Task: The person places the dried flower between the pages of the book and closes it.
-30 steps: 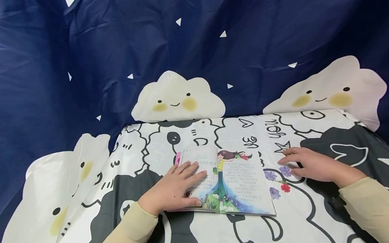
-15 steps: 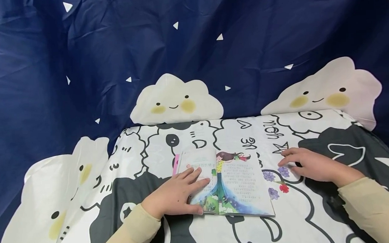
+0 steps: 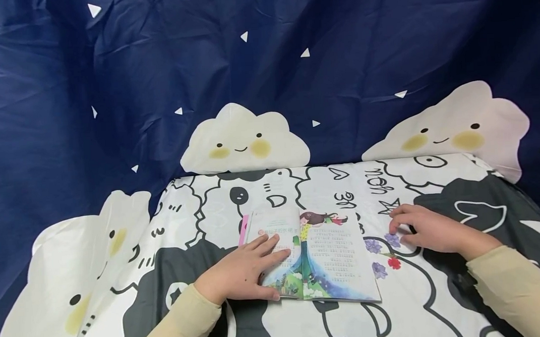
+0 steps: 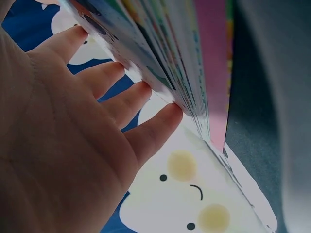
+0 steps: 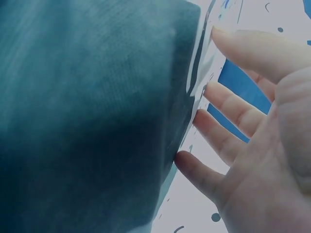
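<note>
An open picture book [image 3: 333, 253] lies on the patterned cloth [image 3: 298, 323], its pages covered in printed text and coloured drawings. My left hand [image 3: 240, 271] rests with spread fingers on the left page; in the left wrist view its fingertips touch the paper, beside the thick page edges and pink cover [image 4: 214, 63]. To the right of the book, my right hand [image 3: 435, 229] rests with loosely bent, spread fingertips on the cloth and holds nothing in the right wrist view. Close to it lie small purple flowers [image 3: 373, 245] and one red flower [image 3: 394, 263], all flat.
A dark blue curtain [image 3: 230, 56] with white triangles hangs behind the cloth-covered surface. Cloud-shaped figures [image 3: 246, 139] with smiling faces stand out against it along the back and left. Another cloud figure [image 3: 456, 127] is at the back right.
The head view has shifted slightly. My left hand has slid a little toward me on the left page, uncovering more of its title. My right fingers have bent slightly more near the flowers.
</note>
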Demonstrator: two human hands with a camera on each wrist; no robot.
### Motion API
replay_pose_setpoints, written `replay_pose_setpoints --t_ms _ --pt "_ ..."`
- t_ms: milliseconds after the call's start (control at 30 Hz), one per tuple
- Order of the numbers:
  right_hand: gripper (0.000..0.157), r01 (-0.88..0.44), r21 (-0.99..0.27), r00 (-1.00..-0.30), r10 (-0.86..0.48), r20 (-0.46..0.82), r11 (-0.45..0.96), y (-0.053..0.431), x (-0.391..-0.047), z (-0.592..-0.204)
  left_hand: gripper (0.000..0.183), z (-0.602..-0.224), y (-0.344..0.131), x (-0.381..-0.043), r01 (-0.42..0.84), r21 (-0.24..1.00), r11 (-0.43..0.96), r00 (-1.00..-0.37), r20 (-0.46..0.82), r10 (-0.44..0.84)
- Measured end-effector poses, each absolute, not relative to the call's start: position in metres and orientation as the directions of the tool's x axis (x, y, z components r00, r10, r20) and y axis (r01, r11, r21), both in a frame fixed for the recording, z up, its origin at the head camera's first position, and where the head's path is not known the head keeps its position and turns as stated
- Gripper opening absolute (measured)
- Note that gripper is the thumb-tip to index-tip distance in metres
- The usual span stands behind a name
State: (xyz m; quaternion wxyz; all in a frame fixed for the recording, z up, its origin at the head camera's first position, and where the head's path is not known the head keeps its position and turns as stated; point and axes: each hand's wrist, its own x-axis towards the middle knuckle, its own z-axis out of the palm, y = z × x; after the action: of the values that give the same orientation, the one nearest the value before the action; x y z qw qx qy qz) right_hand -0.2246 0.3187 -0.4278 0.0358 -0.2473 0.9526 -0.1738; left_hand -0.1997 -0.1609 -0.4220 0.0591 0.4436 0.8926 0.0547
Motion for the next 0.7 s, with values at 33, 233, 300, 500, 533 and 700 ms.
replay_pose_setpoints --t_ms 33,233,300,500,533,700 --pt "0.034 -0.46 -0.345 -0.875 -0.483 0.02 0.819 0.3184 -0.2247 -0.428 0.09 -0.4222 -0.161 -0.1997 0.785 0.151 0.601 -0.6 -0.058 0.798" --pt "0.034 -0.476 -0.327 -0.87 -0.492 0.039 0.816 0.319 -0.226 -0.4277 0.09 -0.4237 -0.1614 -0.2006 0.784 0.144 0.603 -0.602 -0.057 0.796" --pt "0.033 -0.475 -0.333 -0.87 -0.491 0.038 0.815 0.3192 -0.2264 -0.4276 0.089 -0.4239 -0.1613 -0.2009 0.785 0.144 0.603 -0.602 -0.054 0.797" --pt "0.035 -0.476 -0.332 -0.87 -0.49 0.046 0.814 0.3191 -0.2262 -0.4274 0.09 -0.4229 -0.1609 -0.2009 0.782 0.147 0.606 -0.604 -0.062 0.795" --pt "0.033 -0.477 -0.33 -0.87 -0.491 0.045 0.815 0.3189 -0.2263 -0.4274 0.09 -0.4228 -0.161 -0.2008 0.78 0.148 0.608 -0.605 -0.066 0.793" --pt "0.03 -0.481 -0.323 -0.868 -0.495 0.042 0.815 0.3176 -0.2277 -0.4286 0.09 -0.422 -0.1607 -0.1999 0.775 0.144 0.616 -0.612 -0.075 0.787"
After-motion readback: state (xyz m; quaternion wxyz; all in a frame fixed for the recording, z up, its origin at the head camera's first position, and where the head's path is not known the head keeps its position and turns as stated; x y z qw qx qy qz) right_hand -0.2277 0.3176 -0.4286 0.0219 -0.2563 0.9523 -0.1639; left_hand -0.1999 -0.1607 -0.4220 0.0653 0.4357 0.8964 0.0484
